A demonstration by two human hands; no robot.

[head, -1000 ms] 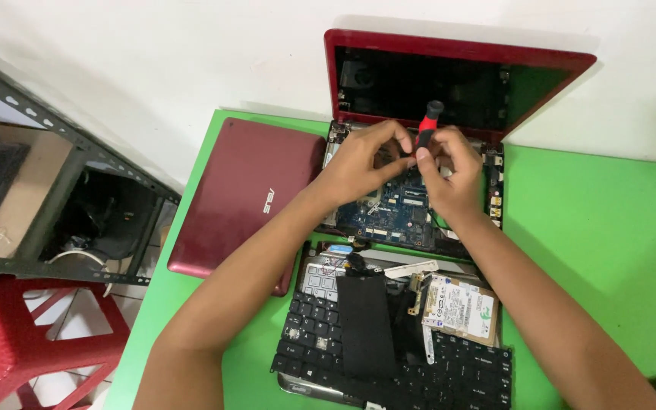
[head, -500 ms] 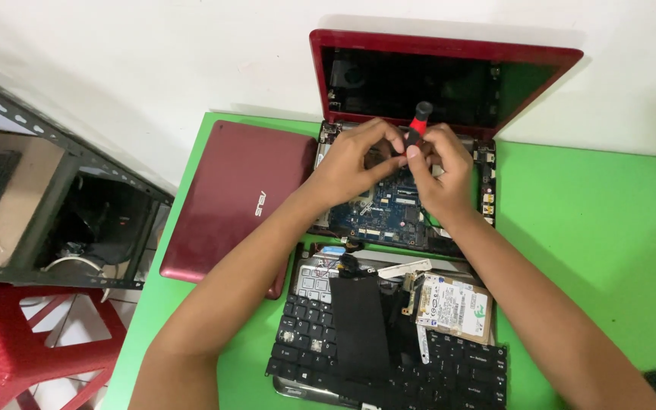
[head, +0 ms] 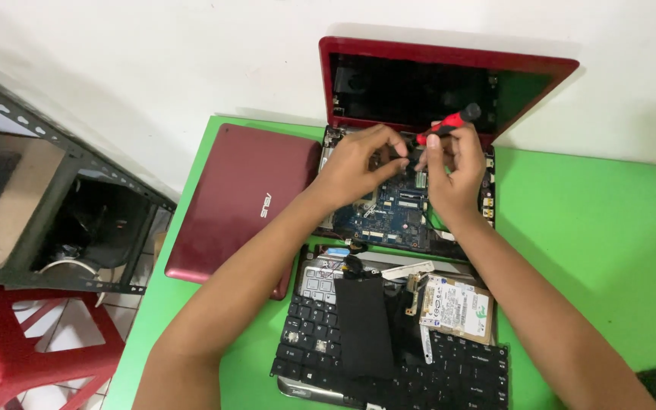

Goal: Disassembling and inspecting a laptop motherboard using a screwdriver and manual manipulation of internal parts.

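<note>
An opened red laptop point(head: 449, 83) stands at the back of the green table point(head: 586, 243), its blue motherboard point(head: 392, 212) bared. My right hand point(head: 449, 171) grips a red-and-black screwdriver point(head: 449, 123), tip pointing down at the board. My left hand point(head: 358, 163) rests on the board beside it, fingertips pinched close to the screwdriver tip. What the fingertips touch is hidden.
A closed dark red laptop point(head: 241, 201) lies to the left. In front lies a removed keyboard panel point(head: 389, 349) with a black battery point(head: 362, 326) and a hard drive point(head: 457, 307) on it. A metal shelf point(head: 47, 197) and a red stool point(head: 32, 342) stand left of the table.
Both hands stay over the motherboard. The screwdriver handle has tilted to the right, and my fingers have shifted slightly around its tip.
</note>
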